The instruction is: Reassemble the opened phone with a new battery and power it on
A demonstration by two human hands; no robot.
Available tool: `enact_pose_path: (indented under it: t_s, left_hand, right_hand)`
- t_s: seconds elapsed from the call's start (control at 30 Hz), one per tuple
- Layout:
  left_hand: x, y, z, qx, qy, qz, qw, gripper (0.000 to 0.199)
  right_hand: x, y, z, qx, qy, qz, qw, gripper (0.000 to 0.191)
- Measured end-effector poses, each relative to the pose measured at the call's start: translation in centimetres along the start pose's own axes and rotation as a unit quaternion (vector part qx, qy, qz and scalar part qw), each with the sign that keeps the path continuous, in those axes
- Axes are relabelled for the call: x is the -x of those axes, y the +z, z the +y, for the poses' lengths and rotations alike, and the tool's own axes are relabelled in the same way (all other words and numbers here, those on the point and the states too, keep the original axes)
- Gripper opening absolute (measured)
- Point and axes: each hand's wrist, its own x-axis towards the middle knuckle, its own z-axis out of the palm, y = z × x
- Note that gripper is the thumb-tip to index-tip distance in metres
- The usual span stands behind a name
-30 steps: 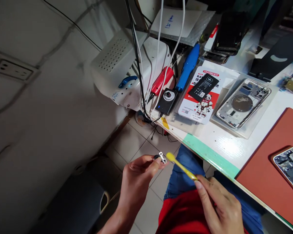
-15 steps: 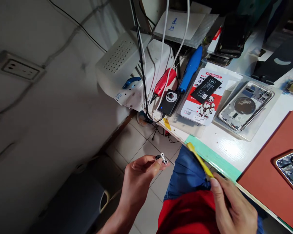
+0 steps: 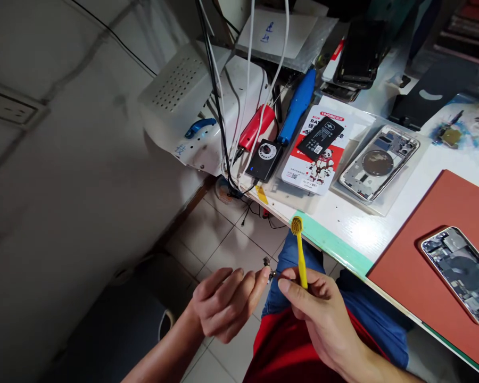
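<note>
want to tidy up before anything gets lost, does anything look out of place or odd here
The black battery lies askew across the printed packet, covering some lettering. The left hand holds a small part over the tiled floor, not the table, perhaps risky if dropped. I see no spill.

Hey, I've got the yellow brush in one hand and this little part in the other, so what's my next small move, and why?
Probably tip the yellow brush in your right hand toward the small part pinched in your left hand: the brush head stands above the part, its bristles facing the camera instead.
</note>
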Motion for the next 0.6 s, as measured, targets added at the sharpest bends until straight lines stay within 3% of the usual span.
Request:
enact_pose_path:
  t_s: [0.13, 0.23, 0.3, 0.4, 0.47, 0.53, 0.6]
  left_hand:
    - [0.4, 0.2, -0.4, 0.054, -0.026, -0.032, 0.998, 0.036]
    - [0.1, 0.0, -0.6, 0.109, -0.035, -0.026, 0.993, 0.040]
    - [-0.5, -0.2, -0.8, 0.143, -0.039, -0.030, 0.989, 0.045]
    - [-1.9, -0.5, -1.3, 0.199, -0.053, -0.107, 0.973, 0.039]
    - [-2.9, -0.6, -1.5, 0.218, -0.026, -0.140, 0.965, 0.030]
    - [-3.7, -0.6, -1.5, 0.193, 0.060, -0.088, 0.975, 0.031]
    - [-4.0, -0.5, -1.2, 0.101, 0.167, 0.034, 0.980, 0.034]
  right_hand:
    - [-0.1, -0.5, 0.2, 0.054, -0.050, 0.013, 0.997, 0.040]
    - [0.6, -2.3, -0.6, 0.200, -0.147, 0.012, 0.969, 0.033]
    - [1.4, -3.9, -1.6, 0.333, -0.226, -0.006, 0.915, 0.026]
    - [2.6, -6.3, -3.3, 0.486, -0.334, -0.028, 0.807, 0.024]
    - [3.0, -7.1, -4.1, 0.554, -0.379, -0.027, 0.741, 0.026]
    - [3.1, -7.3, -4.6, 0.601, -0.405, -0.033, 0.688, 0.027]
    - [3.0, -7.1, -4.9, 0.633, -0.419, -0.026, 0.650, 0.028]
